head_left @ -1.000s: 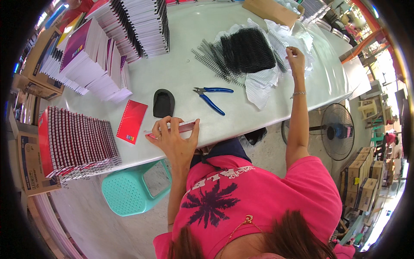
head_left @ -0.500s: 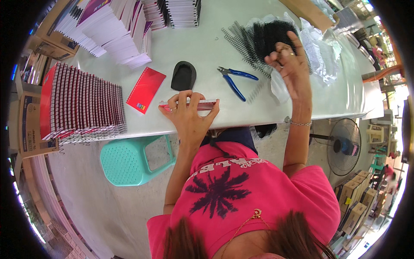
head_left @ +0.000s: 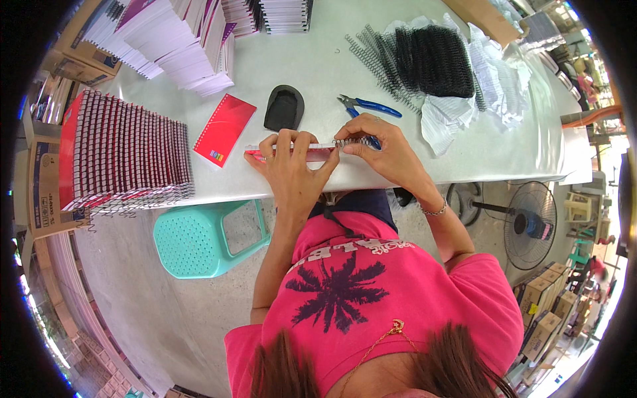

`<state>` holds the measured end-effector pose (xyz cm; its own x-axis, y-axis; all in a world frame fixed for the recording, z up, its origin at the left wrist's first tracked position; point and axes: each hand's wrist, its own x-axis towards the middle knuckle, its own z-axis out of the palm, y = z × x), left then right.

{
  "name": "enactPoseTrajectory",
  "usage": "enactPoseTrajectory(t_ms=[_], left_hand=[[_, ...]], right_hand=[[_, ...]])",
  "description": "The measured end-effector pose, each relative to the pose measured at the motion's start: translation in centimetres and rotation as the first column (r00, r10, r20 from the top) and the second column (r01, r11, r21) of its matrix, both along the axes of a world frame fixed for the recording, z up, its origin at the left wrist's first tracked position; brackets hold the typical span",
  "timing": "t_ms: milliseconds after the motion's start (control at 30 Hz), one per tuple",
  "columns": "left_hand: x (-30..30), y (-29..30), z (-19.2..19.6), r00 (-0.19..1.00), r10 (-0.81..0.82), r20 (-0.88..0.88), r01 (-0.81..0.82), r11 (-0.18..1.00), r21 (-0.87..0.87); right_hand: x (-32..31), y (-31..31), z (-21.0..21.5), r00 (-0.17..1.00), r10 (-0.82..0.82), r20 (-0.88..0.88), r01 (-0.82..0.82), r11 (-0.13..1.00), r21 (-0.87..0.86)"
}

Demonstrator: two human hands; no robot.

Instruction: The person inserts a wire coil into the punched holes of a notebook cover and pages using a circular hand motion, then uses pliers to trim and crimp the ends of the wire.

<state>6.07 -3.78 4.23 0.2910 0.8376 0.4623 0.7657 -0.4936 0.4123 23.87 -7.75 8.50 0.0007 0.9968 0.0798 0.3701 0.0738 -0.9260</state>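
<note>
My left hand (head_left: 290, 162) is closed around a small red notebook (head_left: 318, 154), held on edge at the table's front edge with its punched side up. Between the fingers of my right hand (head_left: 381, 149) is a dark wire spiral coil (head_left: 346, 141), one end of it at the notebook's right end. How far it runs through the holes I cannot tell. Blue-handled cutting pliers (head_left: 368, 106) lie just beyond the right hand, which partly hides one handle. A black hollow pad (head_left: 284, 108) and a loose red notebook cover (head_left: 225, 130) lie left of the pliers.
A pile of black spiral coils (head_left: 434, 63) rests on crumpled white paper (head_left: 501, 76) at the far right. Coil-bound red notebooks (head_left: 129, 156) are stacked at the left, white page blocks (head_left: 179, 46) behind them. A turquoise stool (head_left: 192, 244) and a standing fan (head_left: 527, 225) are below the table.
My right hand has come from the coil pile down and left to the notebook, now with a coil in its fingers. The left hand keeps its grip, slightly higher in view.
</note>
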Motion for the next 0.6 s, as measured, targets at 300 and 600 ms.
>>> enactPoseTrajectory(t_ms=[300, 600], left_hand=[[-0.5, 0.0, 0.4, 0.997, -0.002, -0.071, -0.003, 0.998, -0.066], [-1.6, 0.6, 0.4, 0.977, 0.002, 0.211, 0.027, 0.991, -0.134]], right_hand=[[-0.6, 0.3, -0.5, 0.992, 0.006, 0.123, -0.018, 0.995, 0.096], [-1.6, 1.2, -0.8, 0.948, -0.119, 0.295, 0.052, 0.972, 0.228]])
